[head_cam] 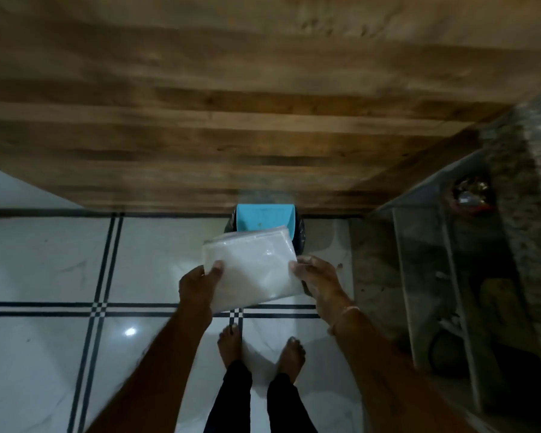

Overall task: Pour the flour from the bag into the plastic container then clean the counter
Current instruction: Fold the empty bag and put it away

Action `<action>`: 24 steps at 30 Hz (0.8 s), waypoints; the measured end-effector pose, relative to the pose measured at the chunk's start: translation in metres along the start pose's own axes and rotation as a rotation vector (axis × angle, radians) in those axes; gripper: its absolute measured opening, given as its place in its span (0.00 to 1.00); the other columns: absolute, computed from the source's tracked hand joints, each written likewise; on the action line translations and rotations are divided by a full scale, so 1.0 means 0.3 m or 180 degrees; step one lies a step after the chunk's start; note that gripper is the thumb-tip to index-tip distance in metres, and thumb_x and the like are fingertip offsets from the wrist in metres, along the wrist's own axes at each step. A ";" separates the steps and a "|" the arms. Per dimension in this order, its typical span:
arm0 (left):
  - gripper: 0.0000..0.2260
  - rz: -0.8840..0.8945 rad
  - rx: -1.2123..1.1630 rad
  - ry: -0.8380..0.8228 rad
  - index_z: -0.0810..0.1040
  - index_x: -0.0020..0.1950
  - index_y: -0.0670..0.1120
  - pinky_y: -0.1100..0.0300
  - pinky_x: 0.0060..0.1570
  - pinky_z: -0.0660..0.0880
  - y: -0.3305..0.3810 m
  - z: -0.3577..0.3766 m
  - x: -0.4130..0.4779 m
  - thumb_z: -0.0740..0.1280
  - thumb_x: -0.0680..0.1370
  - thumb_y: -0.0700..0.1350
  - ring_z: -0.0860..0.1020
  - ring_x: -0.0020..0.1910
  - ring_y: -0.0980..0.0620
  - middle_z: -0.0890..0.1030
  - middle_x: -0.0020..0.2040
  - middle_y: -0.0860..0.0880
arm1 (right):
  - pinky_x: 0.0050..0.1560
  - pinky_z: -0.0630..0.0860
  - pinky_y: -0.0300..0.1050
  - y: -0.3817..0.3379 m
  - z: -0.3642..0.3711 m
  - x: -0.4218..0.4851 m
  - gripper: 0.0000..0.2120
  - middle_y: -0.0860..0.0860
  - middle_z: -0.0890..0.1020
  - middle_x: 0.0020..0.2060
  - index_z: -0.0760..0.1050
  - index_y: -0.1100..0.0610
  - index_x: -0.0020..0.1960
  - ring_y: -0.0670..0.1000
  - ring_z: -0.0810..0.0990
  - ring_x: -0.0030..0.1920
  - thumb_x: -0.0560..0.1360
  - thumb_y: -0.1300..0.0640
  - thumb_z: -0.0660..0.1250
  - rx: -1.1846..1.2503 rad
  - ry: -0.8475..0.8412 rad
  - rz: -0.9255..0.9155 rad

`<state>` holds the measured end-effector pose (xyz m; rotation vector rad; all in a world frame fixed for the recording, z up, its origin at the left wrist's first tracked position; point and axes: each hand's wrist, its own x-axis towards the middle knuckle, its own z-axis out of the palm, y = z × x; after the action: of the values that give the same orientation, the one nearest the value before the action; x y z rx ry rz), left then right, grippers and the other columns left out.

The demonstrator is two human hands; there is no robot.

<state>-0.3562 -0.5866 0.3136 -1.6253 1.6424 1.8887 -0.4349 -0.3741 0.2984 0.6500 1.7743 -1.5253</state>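
A flat, clear plastic flour bag (252, 267), whitish inside, is held level in front of me above the floor. My left hand (199, 287) pinches its near left edge with the thumb on top. Its near right edge is gripped by my right hand (317, 281), which wears a thin bangle at the wrist. The bag's far end hangs over a bin with a blue lid (264, 218) and a black liner. The plastic container and the counter top are out of sight.
The bin stands against a wooden panel (231, 135). White floor tiles with black stripes (100, 307) spread left and below. My bare feet (260, 348) stand under the bag. A speckled stone counter edge (531, 189) and open shelves (450, 276) with dim objects are at right.
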 end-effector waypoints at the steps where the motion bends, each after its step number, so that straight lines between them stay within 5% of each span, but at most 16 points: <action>1: 0.11 -0.0007 -0.0028 0.0116 0.81 0.54 0.43 0.51 0.44 0.79 -0.021 0.011 0.076 0.72 0.80 0.50 0.81 0.49 0.41 0.82 0.50 0.43 | 0.57 0.83 0.53 0.039 0.022 0.084 0.11 0.59 0.86 0.57 0.82 0.60 0.59 0.58 0.84 0.56 0.81 0.55 0.70 0.0023 0.0184 0.0097; 5: 0.13 -0.0045 -0.0069 0.0419 0.81 0.57 0.42 0.49 0.48 0.76 -0.114 0.031 0.348 0.72 0.80 0.51 0.79 0.53 0.40 0.81 0.53 0.42 | 0.45 0.77 0.45 0.229 0.105 0.389 0.13 0.57 0.85 0.51 0.80 0.58 0.56 0.53 0.82 0.46 0.83 0.47 0.68 0.0032 0.0414 0.0523; 7: 0.10 -0.0059 -0.0104 0.0452 0.79 0.56 0.45 0.51 0.50 0.74 -0.179 0.046 0.499 0.71 0.81 0.50 0.77 0.53 0.42 0.79 0.53 0.43 | 0.51 0.73 0.46 0.351 0.157 0.546 0.14 0.56 0.80 0.55 0.77 0.56 0.57 0.54 0.78 0.52 0.80 0.46 0.71 -0.0296 0.0299 0.0745; 10: 0.09 -0.0085 -0.0198 0.0360 0.79 0.53 0.46 0.51 0.47 0.76 -0.255 0.069 0.677 0.71 0.81 0.51 0.80 0.54 0.41 0.80 0.53 0.44 | 0.63 0.69 0.48 0.469 0.229 0.716 0.34 0.60 0.72 0.72 0.66 0.61 0.77 0.58 0.73 0.69 0.78 0.48 0.74 -0.0534 0.0136 0.1113; 13: 0.09 -0.0181 -0.0369 0.0378 0.79 0.50 0.46 0.53 0.40 0.78 -0.315 0.102 0.832 0.72 0.80 0.51 0.81 0.47 0.46 0.82 0.50 0.46 | 0.72 0.67 0.51 0.555 0.303 0.872 0.43 0.63 0.69 0.76 0.58 0.66 0.81 0.61 0.69 0.76 0.77 0.48 0.76 -0.0287 0.0006 0.1180; 16: 0.07 -0.0350 -0.0568 0.0279 0.78 0.50 0.48 0.50 0.41 0.80 -0.358 0.152 0.941 0.71 0.81 0.50 0.81 0.46 0.48 0.82 0.49 0.48 | 0.63 0.71 0.49 0.640 0.369 1.018 0.37 0.60 0.77 0.70 0.68 0.65 0.76 0.60 0.76 0.71 0.74 0.52 0.80 0.0005 0.0160 0.1085; 18: 0.06 -0.0386 -0.0666 0.0201 0.78 0.52 0.48 0.50 0.39 0.80 -0.376 0.168 0.992 0.69 0.82 0.50 0.82 0.47 0.48 0.83 0.51 0.48 | 0.51 0.76 0.47 0.688 0.388 1.085 0.25 0.59 0.84 0.58 0.78 0.63 0.64 0.56 0.83 0.53 0.73 0.52 0.80 -0.0094 0.0367 0.0955; 20: 0.12 -0.0505 -0.0758 -0.0021 0.78 0.62 0.46 0.48 0.42 0.81 -0.395 0.173 1.025 0.69 0.82 0.51 0.83 0.54 0.44 0.83 0.57 0.45 | 0.42 0.81 0.48 0.714 0.379 1.093 0.15 0.56 0.84 0.46 0.79 0.59 0.55 0.53 0.82 0.39 0.75 0.51 0.78 -0.0213 0.0539 0.0766; 24: 0.23 -0.0743 -0.0955 -0.0051 0.74 0.73 0.42 0.40 0.50 0.80 -0.423 0.189 1.019 0.69 0.81 0.51 0.81 0.63 0.38 0.81 0.65 0.40 | 0.36 0.78 0.47 0.737 0.268 0.916 0.10 0.49 0.79 0.34 0.76 0.52 0.44 0.49 0.76 0.33 0.77 0.49 0.75 -0.0314 0.0851 0.0210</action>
<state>-0.4237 -0.6455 -0.0100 -1.8116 1.1442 2.0911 -0.4266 -0.4313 -0.0586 0.8871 1.9905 -1.3466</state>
